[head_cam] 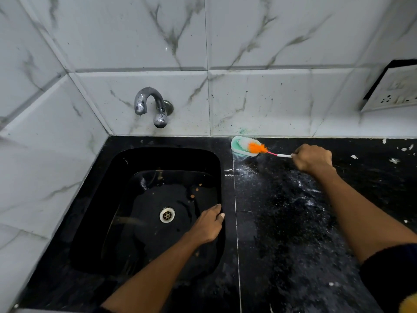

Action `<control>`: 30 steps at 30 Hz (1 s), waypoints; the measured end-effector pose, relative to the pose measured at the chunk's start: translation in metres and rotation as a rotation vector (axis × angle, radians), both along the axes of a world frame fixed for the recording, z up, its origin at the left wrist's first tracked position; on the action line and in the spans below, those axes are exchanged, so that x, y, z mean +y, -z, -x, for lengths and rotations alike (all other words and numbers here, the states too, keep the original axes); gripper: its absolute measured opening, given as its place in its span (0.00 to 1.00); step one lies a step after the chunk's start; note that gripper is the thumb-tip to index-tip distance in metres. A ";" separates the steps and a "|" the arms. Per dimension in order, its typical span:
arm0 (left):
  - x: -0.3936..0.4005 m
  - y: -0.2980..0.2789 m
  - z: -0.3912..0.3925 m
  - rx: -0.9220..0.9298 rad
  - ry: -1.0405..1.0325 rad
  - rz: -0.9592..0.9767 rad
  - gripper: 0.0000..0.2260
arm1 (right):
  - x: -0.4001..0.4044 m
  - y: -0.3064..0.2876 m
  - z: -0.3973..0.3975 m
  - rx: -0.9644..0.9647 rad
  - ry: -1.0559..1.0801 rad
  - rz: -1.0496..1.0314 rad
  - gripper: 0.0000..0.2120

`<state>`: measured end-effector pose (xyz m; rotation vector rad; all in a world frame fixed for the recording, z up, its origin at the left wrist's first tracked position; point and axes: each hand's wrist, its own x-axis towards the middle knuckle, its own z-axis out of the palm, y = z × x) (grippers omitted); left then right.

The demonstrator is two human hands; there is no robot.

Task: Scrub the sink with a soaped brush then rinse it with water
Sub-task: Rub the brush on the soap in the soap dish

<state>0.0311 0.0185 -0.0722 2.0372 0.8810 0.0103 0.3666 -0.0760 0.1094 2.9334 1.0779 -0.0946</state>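
Home kitchen: black sink (112, 168), tiled wall (259, 98).

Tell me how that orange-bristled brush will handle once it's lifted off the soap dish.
The brush probably feels light: its handle is thin. The fluffy bristles likely flex under pressure. The right hand grips only the handle's far end, so the head may wobble. The soap dish looks small and might slide.

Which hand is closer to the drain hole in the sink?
The left hand is closer, resting at the sink's right rim just beside the drain. The right hand is far off over the counter, holding the brush.
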 end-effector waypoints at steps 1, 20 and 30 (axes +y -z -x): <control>0.000 0.000 0.000 -0.002 -0.001 -0.005 0.34 | 0.001 -0.002 0.000 0.066 0.014 0.009 0.17; -0.003 -0.006 0.001 -0.011 0.001 -0.004 0.30 | -0.010 0.003 -0.004 0.523 0.130 -0.598 0.10; -0.002 -0.007 0.000 0.000 -0.005 0.003 0.33 | -0.009 0.007 0.002 0.547 0.150 -0.610 0.10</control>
